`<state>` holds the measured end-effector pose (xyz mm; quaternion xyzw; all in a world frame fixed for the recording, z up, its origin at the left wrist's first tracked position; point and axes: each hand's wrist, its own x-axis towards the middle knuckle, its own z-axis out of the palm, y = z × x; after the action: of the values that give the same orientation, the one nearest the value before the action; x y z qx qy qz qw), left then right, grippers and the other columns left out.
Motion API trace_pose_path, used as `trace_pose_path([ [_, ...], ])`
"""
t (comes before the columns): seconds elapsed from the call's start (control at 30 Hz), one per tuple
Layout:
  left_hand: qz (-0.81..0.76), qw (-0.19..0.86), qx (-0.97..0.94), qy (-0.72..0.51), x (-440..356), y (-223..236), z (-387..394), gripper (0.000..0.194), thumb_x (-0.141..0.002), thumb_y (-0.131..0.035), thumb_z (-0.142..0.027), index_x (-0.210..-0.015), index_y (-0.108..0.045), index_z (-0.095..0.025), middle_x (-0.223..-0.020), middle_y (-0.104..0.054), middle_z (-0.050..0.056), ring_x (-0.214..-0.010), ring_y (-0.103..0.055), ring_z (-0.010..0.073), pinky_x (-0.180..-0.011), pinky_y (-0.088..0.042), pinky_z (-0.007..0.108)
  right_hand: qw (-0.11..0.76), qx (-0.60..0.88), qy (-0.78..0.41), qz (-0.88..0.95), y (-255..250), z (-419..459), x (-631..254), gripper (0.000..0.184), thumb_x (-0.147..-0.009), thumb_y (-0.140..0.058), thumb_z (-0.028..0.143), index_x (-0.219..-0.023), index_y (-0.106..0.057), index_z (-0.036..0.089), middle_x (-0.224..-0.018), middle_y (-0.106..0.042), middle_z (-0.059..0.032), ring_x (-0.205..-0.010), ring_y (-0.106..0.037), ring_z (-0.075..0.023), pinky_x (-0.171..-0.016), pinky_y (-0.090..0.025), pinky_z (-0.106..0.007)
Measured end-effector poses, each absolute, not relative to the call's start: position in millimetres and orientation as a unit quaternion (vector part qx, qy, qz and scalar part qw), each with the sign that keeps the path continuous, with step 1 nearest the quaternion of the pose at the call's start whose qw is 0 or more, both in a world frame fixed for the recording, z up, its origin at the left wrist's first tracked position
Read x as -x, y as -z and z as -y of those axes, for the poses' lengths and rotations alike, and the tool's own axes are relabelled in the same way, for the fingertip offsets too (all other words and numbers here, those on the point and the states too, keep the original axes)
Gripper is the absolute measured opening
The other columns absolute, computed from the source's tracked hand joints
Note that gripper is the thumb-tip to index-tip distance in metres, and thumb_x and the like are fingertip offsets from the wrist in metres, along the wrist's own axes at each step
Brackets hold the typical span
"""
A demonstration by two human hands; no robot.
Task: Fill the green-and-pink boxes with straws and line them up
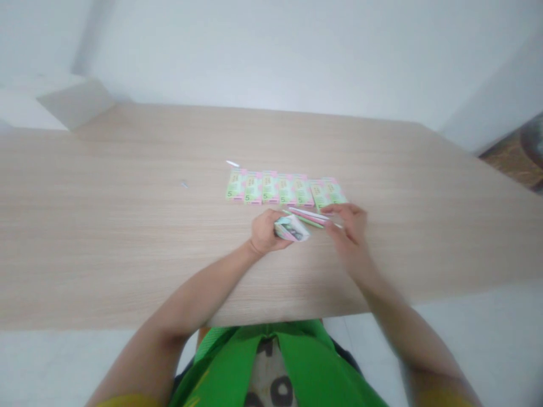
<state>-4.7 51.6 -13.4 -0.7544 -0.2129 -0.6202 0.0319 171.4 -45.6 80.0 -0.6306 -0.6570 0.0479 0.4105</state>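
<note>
My green apron (305,356) lies nearest, just behind the desk's near edge (127,322). My left hand (263,233) curls closed on a folded green-and-pink card (292,228), seemingly to hold its fold. My blurred right hand (345,232) pinches thin pink-and-green strips (307,216) beside it, below a row of matching cards (284,189) laid flat mid-desk, apparently to keep them separate.

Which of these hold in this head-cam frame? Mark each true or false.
1. The left hand holds a folded printed card. True.
2. A row of green-and-pink cards marked 5 lies beyond the hands. True.
3. Those cards stand in a rack. False: they lie flat on the wooden table.
4. The right hand is at thin pink-and-green strips. True.
5. A second person's hand reaches in from the far side. False: only the person's own arms show.
</note>
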Motion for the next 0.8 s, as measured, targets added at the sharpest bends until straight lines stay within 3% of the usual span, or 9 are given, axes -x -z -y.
trace_pose_path([
  [0.17, 0.310, 0.044, 0.705, 0.636, 12.8, 15.9, -60.3, 0.060, -0.068, -0.077, -0.049, -0.113, -0.054, -0.016, -0.091, -0.069, 0.008, -0.078, -0.070, 0.0230, -0.065, -0.057, 0.033, 0.223, 0.710, 0.094, 0.661, -50.1, 1.5, -184.2, 0.028, -0.088, -0.049, 0.031, -0.103, -0.068, 0.018, -0.118, -0.052, -0.0151, -0.113, -0.042, -0.0343, -0.092, -0.035, -0.049],
  [0.27, 0.323, 0.040, 0.700, 0.636, 12.1, 17.7, -60.2, 0.062, -0.067, -0.078, -0.047, -0.115, -0.053, -0.016, -0.094, -0.069, 0.008, -0.082, -0.071, 0.0234, -0.067, -0.058, 0.033, 0.085, 0.670, 0.078, 0.733, -30.5, -15.2, -178.0, 0.030, -0.091, -0.043, 0.030, -0.103, -0.065, 0.014, -0.108, -0.062, -0.0159, -0.109, -0.050, -0.0323, -0.092, -0.037, -0.045],
  [0.37, 0.303, 0.048, 0.705, 0.640, 9.4, 18.3, -58.3, 0.061, -0.068, -0.077, -0.050, -0.113, -0.053, -0.017, -0.092, -0.068, 0.008, -0.081, -0.071, 0.0229, -0.066, -0.058, 0.033, -0.016, 0.644, 0.034, 0.764, -17.5, -22.2, -169.6, 0.038, -0.093, -0.039, 0.030, -0.117, -0.059, 0.009, -0.106, -0.066, -0.0183, -0.101, -0.059, -0.0297, -0.085, -0.041, -0.039],
  [0.53, 0.293, 0.064, 0.716, 0.630, 8.2, 17.8, -56.9, 0.058, -0.068, -0.076, -0.053, -0.108, -0.054, -0.018, -0.086, -0.068, 0.007, -0.076, -0.070, 0.0210, -0.063, -0.057, 0.030, -0.054, 0.616, 0.012, 0.786, -18.5, -27.6, -165.1, 0.053, -0.094, -0.036, 0.037, -0.141, -0.041, 0.012, -0.114, -0.066, -0.0187, -0.099, -0.065, -0.0311, -0.077, -0.045, -0.037],
  [0.67, 0.295, 0.075, 0.717, 0.628, 8.1, 17.1, -57.1, 0.057, -0.070, -0.074, -0.055, -0.108, -0.054, -0.017, -0.084, -0.068, 0.006, -0.074, -0.070, 0.0221, -0.061, -0.057, 0.033, -0.059, 0.617, 0.009, 0.785, -26.7, -38.2, -171.7, 0.049, -0.094, -0.037, 0.039, -0.136, -0.043, 0.016, -0.108, -0.069, -0.0144, -0.098, -0.066, -0.0316, -0.075, -0.046, -0.036],
  [0.8, 0.284, 0.050, 0.720, 0.631, 6.9, 16.8, -55.6, 0.054, -0.073, -0.072, -0.057, -0.106, -0.055, -0.017, -0.081, -0.066, 0.007, -0.071, -0.069, 0.0232, -0.057, -0.056, 0.035, -0.084, 0.628, 0.003, 0.774, -28.4, -47.0, -176.8, 0.046, -0.091, -0.042, 0.038, -0.128, -0.048, 0.011, -0.102, -0.070, -0.0169, -0.090, -0.068, -0.0306, -0.072, -0.046, -0.034],
])
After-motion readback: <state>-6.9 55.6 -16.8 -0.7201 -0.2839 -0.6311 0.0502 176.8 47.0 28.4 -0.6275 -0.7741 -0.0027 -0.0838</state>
